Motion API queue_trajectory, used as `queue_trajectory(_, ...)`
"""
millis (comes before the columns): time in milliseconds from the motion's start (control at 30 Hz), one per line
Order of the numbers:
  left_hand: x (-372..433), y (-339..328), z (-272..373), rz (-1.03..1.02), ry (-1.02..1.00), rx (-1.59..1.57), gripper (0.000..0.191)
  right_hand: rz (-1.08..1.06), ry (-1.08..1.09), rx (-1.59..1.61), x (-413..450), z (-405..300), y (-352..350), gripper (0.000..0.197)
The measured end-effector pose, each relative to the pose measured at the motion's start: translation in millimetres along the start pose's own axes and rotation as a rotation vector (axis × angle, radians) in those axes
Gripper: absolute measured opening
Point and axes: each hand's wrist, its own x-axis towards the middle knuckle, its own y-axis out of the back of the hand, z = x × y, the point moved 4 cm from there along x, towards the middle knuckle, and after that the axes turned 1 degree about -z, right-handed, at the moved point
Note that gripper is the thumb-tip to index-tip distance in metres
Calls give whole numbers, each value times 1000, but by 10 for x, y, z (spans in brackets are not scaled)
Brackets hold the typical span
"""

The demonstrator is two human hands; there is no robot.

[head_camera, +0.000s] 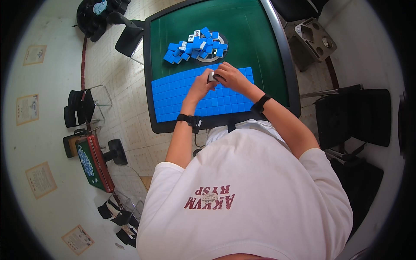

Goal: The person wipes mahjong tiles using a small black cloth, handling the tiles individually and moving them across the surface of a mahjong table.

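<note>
My left hand (pixel 201 85) grips a small white piece (pixel 212 76), apparently a mahjong tile, between thumb and fingers. Against it, my right hand (pixel 234 78) pinches a small dark item (pixel 219 78), too blurred to name. Both hands hover over a broad block of blue-backed mahjong tiles (pixel 182 100), laid face down in close rows along the near side of the table. Beyond the hands lies a loose heap of mahjong tiles (pixel 195 45), mostly blue side up, with a few showing white faces. My fingers and forearms hide part of the block.
The mahjong table (pixel 253 42) has green felt and a raised dark rim (pixel 292 84). The heap partly covers a round centre panel (pixel 224 40). Black chairs (pixel 352 117) and a side stand with a tray top (pixel 315 39) flank it. Another mahjong table (pixel 100 162) stands left.
</note>
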Motion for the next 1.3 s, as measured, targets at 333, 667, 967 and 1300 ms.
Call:
queue_trajectory(333, 7, -1, 98, 10, -21, 18, 29, 46, -47, -31, 0, 93, 102, 11)
queue_trajectory(667, 24, -17, 33, -34, -61, 36, 30, 41, -32, -43, 46, 106, 97, 11)
queue_trajectory(967, 49, 22, 51, -38, -52, 91, 31, 3, -11, -36, 62, -3, 96, 11)
queue_trajectory(1300, 48, 15, 62, -16, -90, 64, 31, 29, -47, -75, -60, 139, 97, 11)
